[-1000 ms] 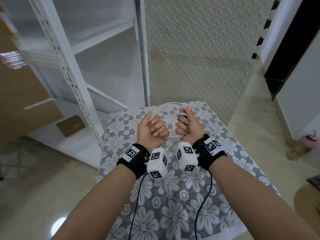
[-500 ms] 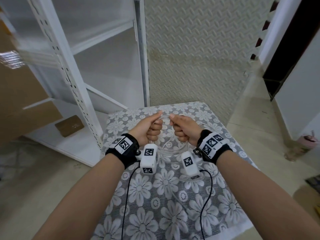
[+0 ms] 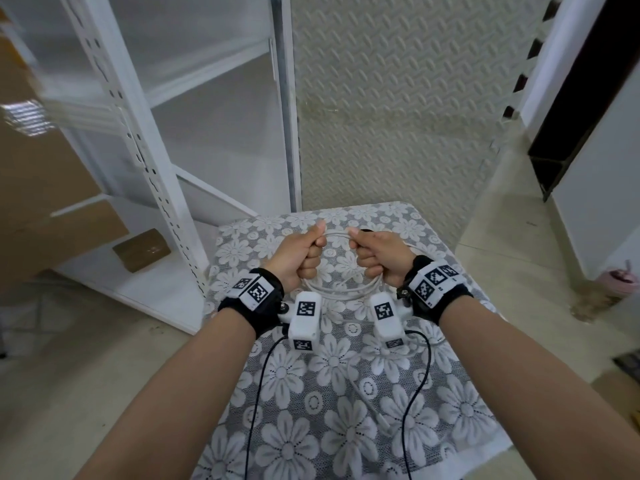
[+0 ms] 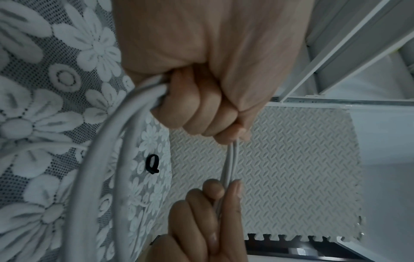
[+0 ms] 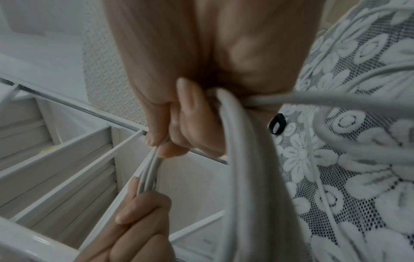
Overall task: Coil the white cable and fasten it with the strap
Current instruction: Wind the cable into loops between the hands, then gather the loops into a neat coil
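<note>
The white cable [image 3: 341,292] is wound into a loop of several turns, held above the flower-patterned tablecloth [image 3: 311,410]. My left hand [image 3: 306,249] grips the loop's left side in a fist, and my right hand [image 3: 372,252] grips its right side. Both thumbs pinch the short top strands between them. In the left wrist view the left hand [image 4: 201,88] closes round the cable [image 4: 107,141]. The right wrist view shows the right hand [image 5: 190,124] doing the same on the cable [image 5: 246,159]. A loose cable end [image 3: 375,410] trails over the cloth. The small black strap [image 3: 367,231] lies on the cloth just beyond my right hand.
A white metal shelf rack [image 3: 145,150] stands close on the left, with a small cardboard box [image 3: 142,249] on its low shelf. A textured foam panel [image 3: 398,98] covers the wall behind the table. A pink object [image 3: 620,277] sits on the floor at right.
Both fists have rolled over from thumbs-up to knuckles-up and dropped lower, with the coil now hanging below them near the cloth. The grips on the cable are unchanged.
</note>
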### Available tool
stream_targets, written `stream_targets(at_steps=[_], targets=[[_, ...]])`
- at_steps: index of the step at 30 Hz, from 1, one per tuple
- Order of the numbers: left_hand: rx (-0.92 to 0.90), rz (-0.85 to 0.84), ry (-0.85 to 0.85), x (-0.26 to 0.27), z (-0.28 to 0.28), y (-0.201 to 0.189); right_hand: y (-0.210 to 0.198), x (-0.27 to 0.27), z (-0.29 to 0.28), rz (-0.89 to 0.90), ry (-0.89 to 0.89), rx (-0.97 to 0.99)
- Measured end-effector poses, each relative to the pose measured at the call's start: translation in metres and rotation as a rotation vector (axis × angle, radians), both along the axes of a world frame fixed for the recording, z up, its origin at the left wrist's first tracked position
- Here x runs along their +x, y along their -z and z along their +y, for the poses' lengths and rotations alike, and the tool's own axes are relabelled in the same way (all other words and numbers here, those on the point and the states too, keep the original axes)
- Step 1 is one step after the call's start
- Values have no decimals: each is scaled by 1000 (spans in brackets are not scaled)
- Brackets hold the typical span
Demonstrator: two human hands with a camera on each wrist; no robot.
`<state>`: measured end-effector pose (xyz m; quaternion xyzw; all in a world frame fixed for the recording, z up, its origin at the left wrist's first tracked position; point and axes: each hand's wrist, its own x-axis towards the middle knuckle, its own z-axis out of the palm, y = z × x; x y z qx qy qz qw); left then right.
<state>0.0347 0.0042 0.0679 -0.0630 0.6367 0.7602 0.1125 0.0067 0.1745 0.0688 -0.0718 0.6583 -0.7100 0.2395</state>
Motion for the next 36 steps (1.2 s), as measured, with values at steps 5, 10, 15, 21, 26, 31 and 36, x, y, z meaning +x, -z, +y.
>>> stream_targets(at_steps=[5, 10, 15, 21, 26, 31, 36], targets=[[68, -13, 35, -2, 3, 5, 2, 0, 2, 4, 60, -74], [69, 42, 10, -5, 5, 3, -1, 0, 1, 25, 104, -130], [258, -48, 61, -4, 2, 11, -3, 0, 1, 78, 118, -104], [593, -157, 145, 7, -2, 24, -7, -1, 4, 35, 158, -318], [578, -216, 350, 15, 15, 38, -14, 0, -2, 26, 140, -381], [417, -227, 485, 11, 20, 26, -12, -2, 0, 42, 142, -347], [130, -199, 524, 7, 18, 25, -14, -5, 7, 16, 156, -443]])
